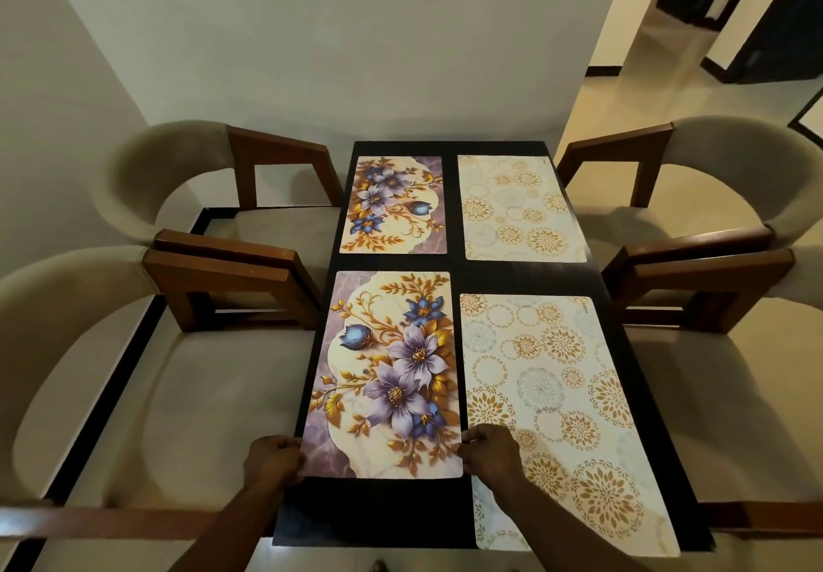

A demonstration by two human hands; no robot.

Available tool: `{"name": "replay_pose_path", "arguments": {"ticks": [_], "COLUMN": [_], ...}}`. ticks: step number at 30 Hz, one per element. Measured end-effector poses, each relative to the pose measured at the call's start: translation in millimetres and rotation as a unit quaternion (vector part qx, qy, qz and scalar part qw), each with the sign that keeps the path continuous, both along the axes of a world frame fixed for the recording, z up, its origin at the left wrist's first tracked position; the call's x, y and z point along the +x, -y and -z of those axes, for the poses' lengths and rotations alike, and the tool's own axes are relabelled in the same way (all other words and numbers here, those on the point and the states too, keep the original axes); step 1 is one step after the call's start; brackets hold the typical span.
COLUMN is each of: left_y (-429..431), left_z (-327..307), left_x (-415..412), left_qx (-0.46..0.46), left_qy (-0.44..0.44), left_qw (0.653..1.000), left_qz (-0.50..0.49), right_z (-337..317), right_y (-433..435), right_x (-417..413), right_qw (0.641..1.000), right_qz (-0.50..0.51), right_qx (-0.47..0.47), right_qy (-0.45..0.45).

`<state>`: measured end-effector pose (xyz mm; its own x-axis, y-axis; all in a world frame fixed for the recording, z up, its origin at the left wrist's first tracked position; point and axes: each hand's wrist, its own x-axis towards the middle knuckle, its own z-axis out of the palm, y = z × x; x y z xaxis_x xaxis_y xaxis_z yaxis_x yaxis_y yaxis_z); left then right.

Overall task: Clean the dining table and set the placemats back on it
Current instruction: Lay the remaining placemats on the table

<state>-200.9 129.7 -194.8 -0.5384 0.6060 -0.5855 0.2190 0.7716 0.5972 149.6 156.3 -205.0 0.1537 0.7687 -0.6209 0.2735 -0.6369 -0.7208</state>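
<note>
Dark tabletop (458,277), four placemats: two floral, two circle-patterned.
Left hand (274,460) and right hand (490,451) pinch the floral placemat (387,375) at 6 o'clock.

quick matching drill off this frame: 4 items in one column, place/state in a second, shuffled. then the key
Items
1. near floral placemat
2. far floral placemat
3. near circle-pattern placemat
4. far circle-pattern placemat

Place/state
A. far right quarter of the table, untouched
B. held at its two near corners by the left hand and right hand
C. near right, partly under the right forearm
D. far left quarter, untouched

Pairs: 1-B, 2-D, 3-C, 4-A
</note>
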Motion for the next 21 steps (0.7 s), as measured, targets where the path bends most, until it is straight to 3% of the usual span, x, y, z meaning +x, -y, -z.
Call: {"name": "replay_pose_path", "arguments": {"ticks": [15, 21], "left_y": [11, 12], "left_z": [-14, -24], "left_x": [3, 46], "left_qx": [0.036, 0.086], "left_qy": [-0.081, 0.008], "left_qw": [0.995, 0.995], "left_qz": [0.043, 0.059], "right_z": [-4, -14], "right_y": [11, 31], "right_x": [22, 71], "right_qw": [0.999, 0.996], "right_qz": [-0.029, -0.011], "right_qx": [0.043, 0.078], "right_qy": [0.011, 0.042]}}
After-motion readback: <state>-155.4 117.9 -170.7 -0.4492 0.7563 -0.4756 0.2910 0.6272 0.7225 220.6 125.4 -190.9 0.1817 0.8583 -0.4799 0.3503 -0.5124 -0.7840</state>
